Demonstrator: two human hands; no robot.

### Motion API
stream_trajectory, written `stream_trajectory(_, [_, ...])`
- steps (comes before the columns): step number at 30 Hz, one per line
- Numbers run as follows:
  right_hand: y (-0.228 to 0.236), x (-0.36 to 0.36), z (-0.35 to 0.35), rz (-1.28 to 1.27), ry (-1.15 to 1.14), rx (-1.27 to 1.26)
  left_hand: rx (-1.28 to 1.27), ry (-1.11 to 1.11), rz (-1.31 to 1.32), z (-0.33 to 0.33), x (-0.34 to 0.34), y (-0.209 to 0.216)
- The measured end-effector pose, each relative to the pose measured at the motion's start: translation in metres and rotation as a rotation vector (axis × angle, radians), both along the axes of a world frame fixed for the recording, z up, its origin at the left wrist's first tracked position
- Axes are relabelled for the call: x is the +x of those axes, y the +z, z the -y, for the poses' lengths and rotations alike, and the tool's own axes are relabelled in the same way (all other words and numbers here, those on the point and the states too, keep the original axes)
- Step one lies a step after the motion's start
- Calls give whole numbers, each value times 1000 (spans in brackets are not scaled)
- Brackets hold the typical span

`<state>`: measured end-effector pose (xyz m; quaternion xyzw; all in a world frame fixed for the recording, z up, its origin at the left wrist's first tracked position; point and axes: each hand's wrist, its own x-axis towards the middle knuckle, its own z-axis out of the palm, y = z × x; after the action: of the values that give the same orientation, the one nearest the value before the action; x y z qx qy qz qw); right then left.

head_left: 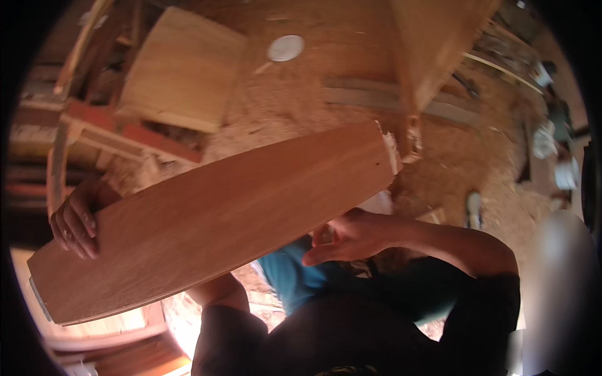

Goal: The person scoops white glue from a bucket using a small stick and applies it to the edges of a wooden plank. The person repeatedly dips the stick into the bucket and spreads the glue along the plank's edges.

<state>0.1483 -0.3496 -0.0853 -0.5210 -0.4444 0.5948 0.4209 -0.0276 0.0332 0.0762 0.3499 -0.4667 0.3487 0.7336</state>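
Note:
A long reddish-brown wooden panel (213,213) with gently curved long edges lies slantwise across the view. Its right end is rough, with pale splintered bits. My left hand (76,219) grips the far edge near the left end, its fingers curled over onto the top face. The left forearm passes beneath the panel and is partly hidden by it. Close to the near edge, right of the middle, is my right hand (345,237). Its thumb and forefinger are apart with a gap between them; the other fingers are partly hidden by the panel.
A pale wooden board (185,69) leans at the far left beside a red-edged wooden frame (135,133). A white round lid (286,48) lies on the dusty floor. A large wooden piece (439,44) stands beyond the panel's right end. Assorted clutter lines the right side.

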Motion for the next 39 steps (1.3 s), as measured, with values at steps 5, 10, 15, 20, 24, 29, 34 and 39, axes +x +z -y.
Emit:
stream_trajectory(5, [-13, -18, 58, 269, 13, 15, -176, -99, 31, -9, 33, -64])
stream_trajectory(10, [44, 22, 85, 315, -409, 62, -39, -359, 291, -33, 82, -67])
stream_trajectory(15, [58, 51, 13, 402, -467, 346, 142, -494, 68, 82, 177, -28])
stream_trajectory(20, [58, 58, 30, 282, -735, 172, 87, -180, -583, 127, 208, -7])
stream_trajectory(24, [41, 74, 74, 370, -1351, 285, -78, -120, -950, 184, 233, -27])
stream_trajectory(29, [42, 55, 117, 692, -1602, 360, -12, 231, -858, 331, 261, -31])
stream_trajectory(34, [-24, 34, 223, 1277, -1445, 210, 254, 529, -688, 416, 233, -15])
stream_trajectory(39, [-35, 8, 235, 1201, -1398, 0, 625, 257, -443, 428, 237, -38])
